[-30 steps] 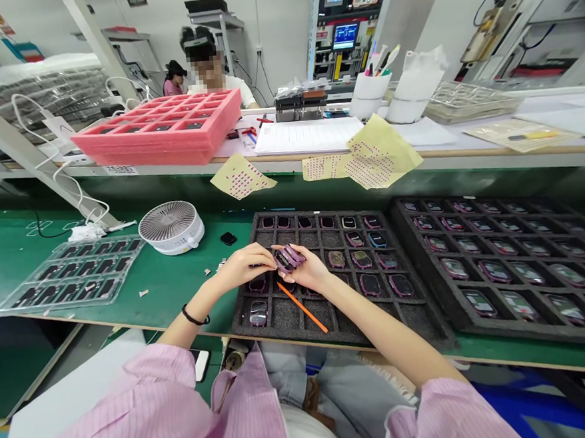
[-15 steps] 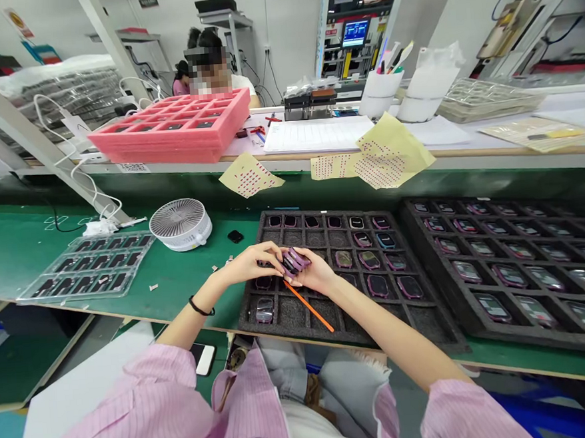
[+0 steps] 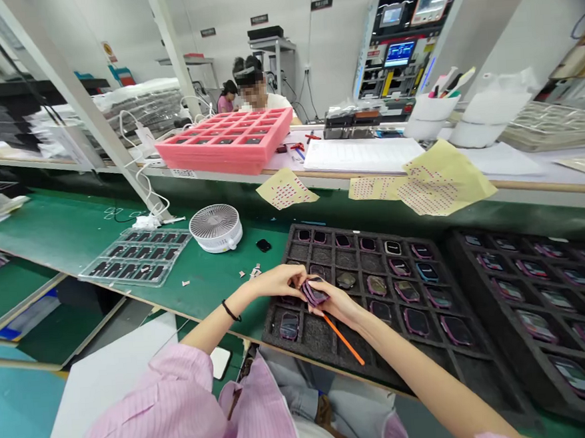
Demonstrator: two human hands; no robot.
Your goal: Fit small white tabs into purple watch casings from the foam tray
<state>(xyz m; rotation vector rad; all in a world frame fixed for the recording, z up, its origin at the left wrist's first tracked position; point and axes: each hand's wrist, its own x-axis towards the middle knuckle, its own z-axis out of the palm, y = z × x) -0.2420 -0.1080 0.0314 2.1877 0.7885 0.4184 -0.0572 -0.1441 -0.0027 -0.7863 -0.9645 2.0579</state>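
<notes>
My left hand [image 3: 277, 281] and my right hand [image 3: 339, 304] meet over the black foam tray [image 3: 370, 261], pinching a small pink-framed device [image 3: 314, 292] between their fingers. Fingers hide much of it, so I cannot tell whether it is one piece or a stack. An orange stick [image 3: 345, 337] runs out from under my right hand, across the tray; I cannot tell if that hand grips it. Similar pink-framed devices [image 3: 416, 322] with glossy faces sit in the tray's cells, and some cells hold none.
A second black foam tray [image 3: 533, 295] of devices lies to the right. On the green mat are a white fan [image 3: 216, 227], a clear tray of black parts [image 3: 135, 258] and small scraps [image 3: 255, 271]. A pink foam tray [image 3: 224, 143] and co-workers [image 3: 256, 91] are beyond.
The whole scene has shifted right and lower in view as my head turned. My hands stay together, and their fingers now cover more of the pink-framed device.
</notes>
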